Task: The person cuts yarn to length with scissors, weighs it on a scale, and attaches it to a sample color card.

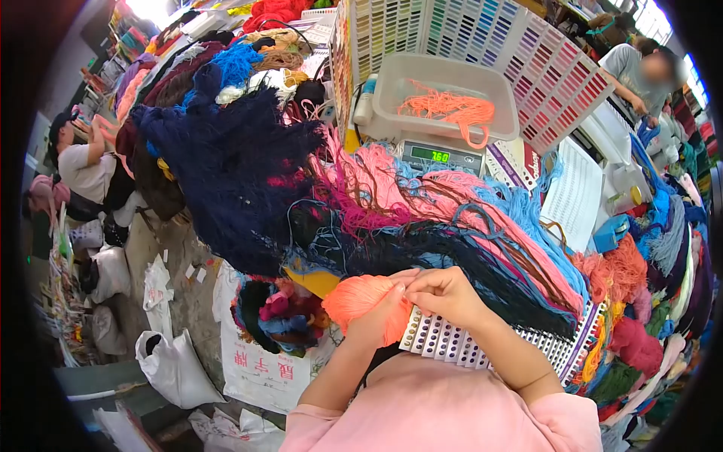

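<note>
Concrete floor [147,248], scale [438,157] "7.60", orange skein [360,300] held

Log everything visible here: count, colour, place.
Yarn bundle: one, coral, in left hand
Tub: one, translucent, behind scale
Loose yarn: one, coral, in tub
Scale: one, grey, before tub
Yarn heaps: uncounted, multicoloured, centre and sides
Perforated cards: several, white, bottom centre
Colour charts: several, multicoloured, behind tub
Bottle: one, white, left of tub
Papers: several, white, right of scale
Sacks: several, white, left floor
Other people: two, white-clad, grey-clad, left, upper right
Shirt: one, pink, bottom
Left hand: one, bare, around bundle
Right hand: one, bare, beside bundle
</note>
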Tool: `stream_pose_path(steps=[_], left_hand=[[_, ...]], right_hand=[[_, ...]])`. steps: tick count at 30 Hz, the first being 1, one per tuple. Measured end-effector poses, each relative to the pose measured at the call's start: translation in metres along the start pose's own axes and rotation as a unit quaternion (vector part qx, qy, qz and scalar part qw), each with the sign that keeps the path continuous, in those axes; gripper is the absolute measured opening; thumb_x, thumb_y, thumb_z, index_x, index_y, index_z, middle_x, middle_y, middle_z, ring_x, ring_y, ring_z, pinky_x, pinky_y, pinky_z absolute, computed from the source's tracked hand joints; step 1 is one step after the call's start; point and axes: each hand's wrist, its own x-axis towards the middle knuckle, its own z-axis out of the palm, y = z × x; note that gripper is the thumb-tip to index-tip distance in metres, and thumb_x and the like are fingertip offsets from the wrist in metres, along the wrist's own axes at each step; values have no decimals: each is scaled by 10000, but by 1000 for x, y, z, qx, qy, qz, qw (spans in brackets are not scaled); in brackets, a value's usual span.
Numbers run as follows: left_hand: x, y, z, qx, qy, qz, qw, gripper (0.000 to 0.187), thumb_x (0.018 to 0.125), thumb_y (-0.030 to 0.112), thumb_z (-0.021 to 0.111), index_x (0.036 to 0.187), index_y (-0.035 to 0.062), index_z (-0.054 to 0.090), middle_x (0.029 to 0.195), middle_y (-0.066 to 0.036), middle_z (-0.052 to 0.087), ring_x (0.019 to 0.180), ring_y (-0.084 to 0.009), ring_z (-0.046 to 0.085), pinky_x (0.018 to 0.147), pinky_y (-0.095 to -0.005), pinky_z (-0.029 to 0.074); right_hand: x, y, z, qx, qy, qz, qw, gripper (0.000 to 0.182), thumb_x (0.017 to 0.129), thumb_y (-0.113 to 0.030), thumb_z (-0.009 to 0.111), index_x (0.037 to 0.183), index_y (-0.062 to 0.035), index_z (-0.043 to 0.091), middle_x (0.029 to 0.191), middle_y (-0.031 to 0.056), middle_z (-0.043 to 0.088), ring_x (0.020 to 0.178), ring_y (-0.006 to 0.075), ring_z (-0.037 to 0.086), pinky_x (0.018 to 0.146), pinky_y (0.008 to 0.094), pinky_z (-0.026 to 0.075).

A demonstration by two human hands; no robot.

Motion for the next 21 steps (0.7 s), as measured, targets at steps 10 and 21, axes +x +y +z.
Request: stream_pose_path(steps=[10, 21], left_hand=[[-4, 4, -6, -80, 56, 41, 994, 391, 854, 204, 372, 1109, -92, 378, 1166, -175, 402, 1111, -244, 368, 936, -399, 288], [-14, 14, -9, -82, 40, 61, 994, 418, 827, 230, 413, 1105, -81, 392, 1119, -180, 438, 1039, -251, 427, 851, -421, 359]], right_hand=[[15, -12, -28, -125, 67, -43, 989, 86, 704, -35, 567, 771, 3, 604, 606, -29, 535, 499, 8, 391, 441, 171, 315], [34, -22, -48, -378, 162, -184, 893, 126, 649, -94, 595, 750, -19, 596, 641, 91, 550, 551, 164, 521, 518, 273, 405]])
